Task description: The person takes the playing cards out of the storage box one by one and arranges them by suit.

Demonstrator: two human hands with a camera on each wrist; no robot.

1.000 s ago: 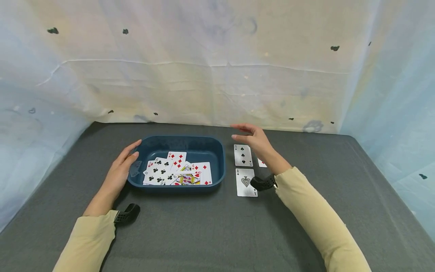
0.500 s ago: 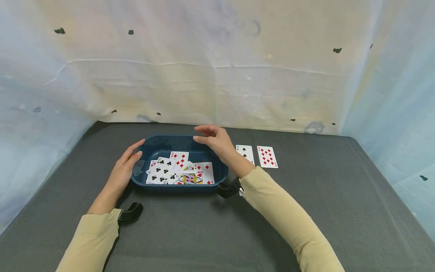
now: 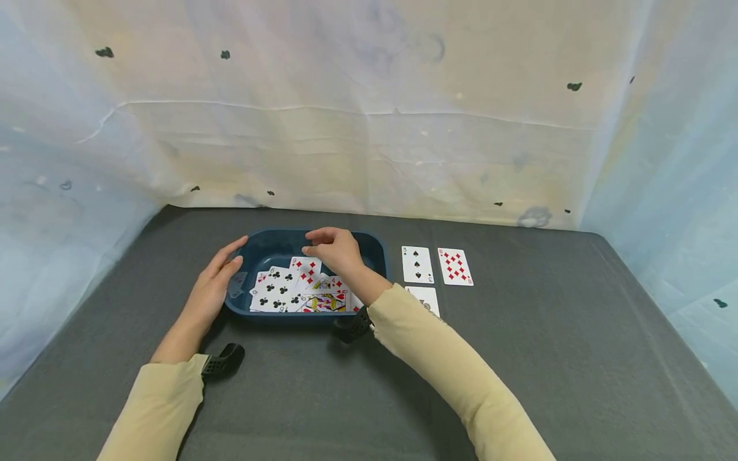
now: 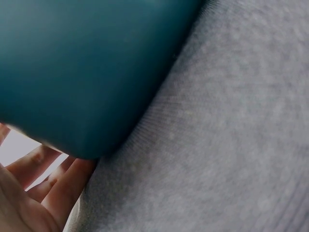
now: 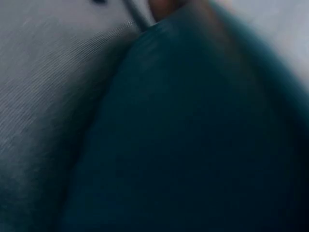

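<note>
My left hand rests against the left end of a dark blue tray, its thumb and index finger at the rim. In the left wrist view, extended fingers lie along the tray's outer wall. Several face-up playing cards overlap inside, a nine of diamonds at the back. Above these cards is my right hand, fingers loosely bent, with no card showing between them. The right wrist view is blurred and mostly filled by the tray's wall.
Right of the tray, a three of spades and a ten of diamonds lie face up on the grey cloth. Nearer lies an ace of spades, partly covered by my right sleeve. A pale curtain stands behind.
My right hand has moved left from above the cards on the cloth to over the tray, uncovering the ten of diamonds. My left hand stays at the tray's left end.
</note>
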